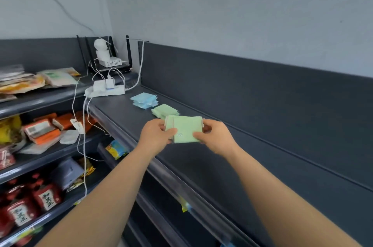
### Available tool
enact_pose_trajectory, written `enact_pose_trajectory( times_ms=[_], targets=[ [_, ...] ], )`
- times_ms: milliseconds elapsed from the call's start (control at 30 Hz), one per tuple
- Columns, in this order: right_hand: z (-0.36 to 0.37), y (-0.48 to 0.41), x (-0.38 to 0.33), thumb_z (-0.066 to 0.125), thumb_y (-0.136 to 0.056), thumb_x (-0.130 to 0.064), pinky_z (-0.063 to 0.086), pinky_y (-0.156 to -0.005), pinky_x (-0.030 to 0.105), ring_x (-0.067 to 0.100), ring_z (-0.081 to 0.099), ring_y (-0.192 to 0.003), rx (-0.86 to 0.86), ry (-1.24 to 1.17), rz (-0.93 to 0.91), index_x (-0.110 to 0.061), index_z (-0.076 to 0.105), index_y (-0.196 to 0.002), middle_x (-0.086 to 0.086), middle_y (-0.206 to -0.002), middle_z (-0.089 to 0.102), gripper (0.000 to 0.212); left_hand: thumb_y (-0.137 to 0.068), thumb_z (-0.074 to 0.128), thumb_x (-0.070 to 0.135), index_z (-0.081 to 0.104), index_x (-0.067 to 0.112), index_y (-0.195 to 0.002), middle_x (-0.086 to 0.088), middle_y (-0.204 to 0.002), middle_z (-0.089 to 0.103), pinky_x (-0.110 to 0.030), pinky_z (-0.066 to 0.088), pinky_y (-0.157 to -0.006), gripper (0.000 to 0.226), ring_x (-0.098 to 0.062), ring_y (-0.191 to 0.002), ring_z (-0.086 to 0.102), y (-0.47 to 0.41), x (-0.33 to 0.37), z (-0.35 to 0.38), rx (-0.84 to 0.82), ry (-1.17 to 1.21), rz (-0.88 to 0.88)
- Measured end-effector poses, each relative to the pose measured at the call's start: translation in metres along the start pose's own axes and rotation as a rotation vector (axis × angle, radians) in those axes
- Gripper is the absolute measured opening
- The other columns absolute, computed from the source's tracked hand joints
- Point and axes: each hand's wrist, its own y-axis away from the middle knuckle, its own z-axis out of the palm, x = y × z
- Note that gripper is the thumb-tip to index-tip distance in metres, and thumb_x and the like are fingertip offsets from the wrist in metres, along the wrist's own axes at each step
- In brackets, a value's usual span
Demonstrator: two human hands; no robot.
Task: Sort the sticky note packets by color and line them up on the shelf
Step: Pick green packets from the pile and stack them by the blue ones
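Left hand (pixel 156 135): gripping the left edge of the held green packets (pixel 186 129), thumb on top.
Right hand (pixel 217 137): pinching their right edge.
Held green packets: hovering at frame centre over the shelf (pixel 212 166), overlapping the green stack's near edge.
Green stack (pixel 164 111): lying just beside the blue stack (pixel 144 100), above centre.
Open room: bare shelf running toward the lower right, between front lip and back panel (pixel 252 89).
Power strip (pixel 105 91): sitting beyond the blue stack.

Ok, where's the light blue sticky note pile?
Head view, left of centre: light blue pile on the dark grey shelf, between the white power strip and the pale green packet stack.
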Motion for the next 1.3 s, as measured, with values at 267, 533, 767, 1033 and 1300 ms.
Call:
enact_pose_trajectory(
  times_ms=[267,533,767,1033,1300],
  targets=[
    [0.044,-0.089,-0.006,0.064,-0.087,-0.016,0.04,-0.053,0.018,0.01,0.056,-0.069,0.072,0.001,0.012,-0.015,0.067,-0.104,-0.003,-0.09,0.066,0.017,-0.083,0.072,0.024,0.066,0.013,-0.108,0.001,-0.101,0.071,-0.041,0.058,-0.082,0.028,-0.019,-0.088,0.069,-0.09,-0.025,-0.022,0.054,-0.132,-0.016],
    [0.086,-0.161,-0.009,0.061,-0.089,-0.018,0.039,-0.056,0.026,0.016,0.048,-0.062,0.119,0.033,0.141,-0.003,0.066,-0.099,0.014,-0.089,0.068,0.018,-0.081,0.074,0.029,0.067,0.005,-0.097,-0.004,-0.089,0.067,-0.031,0.047,-0.071,0.03,-0.021,-0.079,0.061,-0.179,-0.041,-0.045,-0.06,-0.244,-0.003],
    [0.104,-0.187,-0.01,0.055,-0.093,-0.017,0.036,-0.051,0.023,0.014,0.047,-0.059,0.132,0.11,0.205,-0.008,0.067,-0.096,0.008,-0.08,0.064,0.016,-0.089,0.067,0.03,0.062,0.008,-0.091,0.006,-0.071,0.05,-0.019,0.03,-0.049,0.022,-0.007,-0.062,0.046,-0.209,-0.051,-0.047,-0.181,-0.36,0.065],
    [0.117,-0.188,-0.014,0.055,-0.093,-0.022,0.036,-0.046,0.019,0.011,0.049,-0.056,0.195,0.102,0.227,-0.012,0.068,-0.096,0.007,-0.08,0.067,0.017,-0.093,0.061,0.036,0.053,0.009,-0.098,-0.003,-0.095,0.056,-0.025,0.037,-0.067,0.028,-0.018,-0.083,0.052,-0.215,-0.055,-0.052,-0.139,-0.491,0.178],
    [0.105,-0.165,-0.018,0.05,-0.097,-0.03,0.042,-0.094,0.028,0.02,0.054,-0.114,0.31,0.31,0.242,-0.012,0.05,-0.137,0.004,-0.138,0.051,0.043,-0.096,0.047,0.041,0.057,0.012,-0.124,-0.005,-0.121,0.059,-0.037,0.042,-0.086,0.041,-0.027,-0.109,0.051,-0.204,-0.037,-0.06,-0.004,-0.818,0.454]
  ],
)
